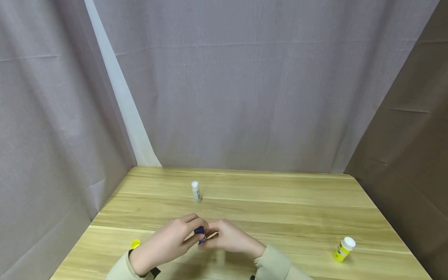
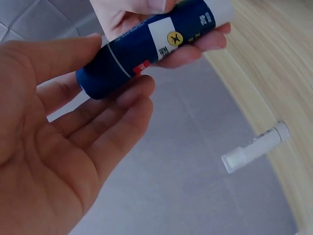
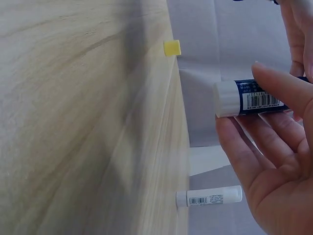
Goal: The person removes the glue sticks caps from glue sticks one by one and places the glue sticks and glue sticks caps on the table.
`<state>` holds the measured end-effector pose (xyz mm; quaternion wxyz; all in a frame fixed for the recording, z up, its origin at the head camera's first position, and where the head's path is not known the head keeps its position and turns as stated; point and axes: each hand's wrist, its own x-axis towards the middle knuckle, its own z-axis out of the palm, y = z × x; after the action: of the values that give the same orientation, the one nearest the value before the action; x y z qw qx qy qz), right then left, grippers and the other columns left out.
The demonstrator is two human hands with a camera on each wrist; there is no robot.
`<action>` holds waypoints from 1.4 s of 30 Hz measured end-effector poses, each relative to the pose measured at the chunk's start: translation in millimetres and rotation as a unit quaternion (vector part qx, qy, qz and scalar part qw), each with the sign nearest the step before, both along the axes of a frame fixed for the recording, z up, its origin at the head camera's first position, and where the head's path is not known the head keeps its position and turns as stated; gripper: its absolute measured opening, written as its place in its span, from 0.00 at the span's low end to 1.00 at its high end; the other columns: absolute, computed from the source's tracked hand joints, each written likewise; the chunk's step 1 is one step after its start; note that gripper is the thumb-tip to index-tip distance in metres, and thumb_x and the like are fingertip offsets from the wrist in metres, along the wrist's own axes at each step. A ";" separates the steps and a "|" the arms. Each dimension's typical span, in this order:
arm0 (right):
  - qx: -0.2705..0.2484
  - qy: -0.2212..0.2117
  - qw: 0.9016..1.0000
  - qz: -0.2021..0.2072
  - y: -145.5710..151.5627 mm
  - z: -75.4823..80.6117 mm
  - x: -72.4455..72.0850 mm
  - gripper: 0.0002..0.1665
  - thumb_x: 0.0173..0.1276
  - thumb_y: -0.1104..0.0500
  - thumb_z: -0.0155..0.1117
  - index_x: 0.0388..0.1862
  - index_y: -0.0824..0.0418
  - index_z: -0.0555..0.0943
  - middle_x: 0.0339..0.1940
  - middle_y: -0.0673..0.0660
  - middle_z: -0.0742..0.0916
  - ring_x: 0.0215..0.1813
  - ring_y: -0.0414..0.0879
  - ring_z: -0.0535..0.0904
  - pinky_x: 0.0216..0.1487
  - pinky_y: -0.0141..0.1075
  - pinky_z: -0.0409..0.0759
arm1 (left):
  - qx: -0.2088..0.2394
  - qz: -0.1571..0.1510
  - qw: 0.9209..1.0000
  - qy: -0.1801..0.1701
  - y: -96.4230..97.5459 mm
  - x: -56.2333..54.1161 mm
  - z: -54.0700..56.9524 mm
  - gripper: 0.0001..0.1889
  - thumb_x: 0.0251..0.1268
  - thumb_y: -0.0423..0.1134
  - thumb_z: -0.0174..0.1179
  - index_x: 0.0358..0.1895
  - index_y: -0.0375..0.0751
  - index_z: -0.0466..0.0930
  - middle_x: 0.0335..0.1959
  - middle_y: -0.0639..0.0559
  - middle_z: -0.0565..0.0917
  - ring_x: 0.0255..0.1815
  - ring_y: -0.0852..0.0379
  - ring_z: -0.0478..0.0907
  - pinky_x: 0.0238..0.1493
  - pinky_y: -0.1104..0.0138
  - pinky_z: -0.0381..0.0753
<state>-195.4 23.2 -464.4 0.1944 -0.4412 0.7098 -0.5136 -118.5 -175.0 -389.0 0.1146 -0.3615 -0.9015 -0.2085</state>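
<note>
A dark blue glue stick (image 2: 122, 56) with a white base (image 3: 227, 99) is held between both hands, above the table. My left hand (image 1: 171, 241) pinches its blue cap end between thumb and fingers. My right hand (image 1: 232, 238) grips the body near the white base, thumb on one side and fingers on the other. In the left wrist view the cap meets the body at a thin pale line. Much of the stick is hidden by the fingers in the head view.
A white glue stick (image 1: 196, 191) stands upright beyond the hands. Far right stands a yellow glue stick (image 1: 343, 250) with a white top. A small yellow cap (image 1: 135, 244) sits by the left wrist. Grey curtains (image 1: 245, 97) surround the wooden table (image 1: 280, 194).
</note>
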 end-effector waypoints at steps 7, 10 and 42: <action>0.003 0.005 1.000 -0.005 2.2 -0.3 1.4 0.07 0.64 0.57 0.76 0.39 0.55 0.86 0.41 0.55 0.91 0.46 0.37 0.85 0.49 0.31 0.82 | 0.012 -0.026 0.999 0.024 -2.0 0.4 -6.1 0.09 0.68 0.33 0.65 0.48 0.47 0.82 0.41 0.60 0.82 0.39 0.70 0.77 0.38 0.79 0.76; -0.004 0.011 1.000 -0.003 2.3 -1.0 2.7 0.10 0.64 0.57 0.75 0.41 0.60 0.86 0.42 0.59 0.90 0.46 0.37 0.85 0.49 0.31 0.83 | 0.020 -0.028 0.999 0.031 -2.2 0.2 -6.9 0.09 0.67 0.33 0.66 0.48 0.46 0.82 0.41 0.60 0.82 0.39 0.70 0.77 0.38 0.79 0.77; -0.018 0.065 0.994 -0.087 6.9 9.8 15.9 0.17 0.63 0.56 0.76 0.52 0.54 0.88 0.41 0.47 0.91 0.42 0.36 0.86 0.44 0.27 0.83 | 0.083 0.066 0.994 0.035 6.8 -3.5 1.2 0.11 0.67 0.45 0.67 0.41 0.42 0.80 0.33 0.61 0.79 0.29 0.68 0.73 0.27 0.76 0.75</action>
<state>-179.6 30.1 -454.6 0.0946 -0.4139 0.7470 -0.5116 -122.0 -168.2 -387.8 0.1891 -0.2974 -0.8985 -0.2617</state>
